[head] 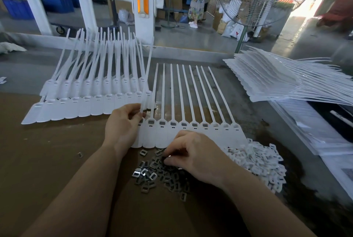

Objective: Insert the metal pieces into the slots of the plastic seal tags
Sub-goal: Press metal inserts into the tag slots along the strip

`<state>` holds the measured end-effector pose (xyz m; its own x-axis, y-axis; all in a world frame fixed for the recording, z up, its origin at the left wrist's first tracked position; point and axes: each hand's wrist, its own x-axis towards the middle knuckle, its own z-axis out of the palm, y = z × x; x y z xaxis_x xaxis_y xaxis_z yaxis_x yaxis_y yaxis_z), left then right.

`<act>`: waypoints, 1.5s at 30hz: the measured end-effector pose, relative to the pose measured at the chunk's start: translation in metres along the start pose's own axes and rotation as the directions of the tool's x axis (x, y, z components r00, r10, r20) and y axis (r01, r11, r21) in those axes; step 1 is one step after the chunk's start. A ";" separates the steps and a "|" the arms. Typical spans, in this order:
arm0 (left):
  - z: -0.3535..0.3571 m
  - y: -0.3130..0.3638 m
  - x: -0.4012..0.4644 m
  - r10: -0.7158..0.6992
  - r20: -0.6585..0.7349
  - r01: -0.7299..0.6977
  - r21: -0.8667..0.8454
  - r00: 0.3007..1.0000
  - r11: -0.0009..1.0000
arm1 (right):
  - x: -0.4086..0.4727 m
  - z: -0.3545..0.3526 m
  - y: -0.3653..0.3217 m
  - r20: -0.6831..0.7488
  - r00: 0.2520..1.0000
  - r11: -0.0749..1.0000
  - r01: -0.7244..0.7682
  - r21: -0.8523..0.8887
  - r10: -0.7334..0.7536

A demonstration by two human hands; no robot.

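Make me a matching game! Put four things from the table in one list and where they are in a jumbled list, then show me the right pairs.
Things:
1. pile of metal pieces
2. heap of small white plastic pieces
3. stack of white tag sheets
4. left hand

Places:
A. far right of the table
B. at the left end of the nearest tag strip
C. under the right hand
D. just right of the nearest tag strip

Pairs: 1-C, 2-D, 3-A, 4-B

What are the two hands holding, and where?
The left hand pinches a tag strap near its lower end. The right hand picks in the metal pieces; whether it holds one can't be told.
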<state>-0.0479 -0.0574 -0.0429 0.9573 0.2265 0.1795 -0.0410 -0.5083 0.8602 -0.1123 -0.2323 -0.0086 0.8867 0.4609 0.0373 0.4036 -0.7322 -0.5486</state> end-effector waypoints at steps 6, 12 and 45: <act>0.000 0.000 0.000 -0.004 0.000 0.004 -0.001 1.000 1.000 | 0.001 0.003 -0.003 -0.021 1.000 1.000 -0.007 0.007 0.008; -0.001 0.000 0.000 -0.004 -0.008 0.004 -0.002 1.000 1.000 | -0.001 0.005 -0.001 -0.044 0.999 1.000 -0.005 -0.001 0.005; 0.000 0.000 -0.001 -0.023 0.008 0.023 -0.034 1.000 0.999 | 0.000 -0.051 0.078 -0.454 0.804 0.922 -0.313 0.227 0.385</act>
<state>-0.0488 -0.0576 -0.0434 0.9603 0.2316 0.1557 -0.0282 -0.4745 0.8798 -0.0689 -0.3150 -0.0088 0.9702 -0.1391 0.1985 0.0434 -0.7059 -0.7070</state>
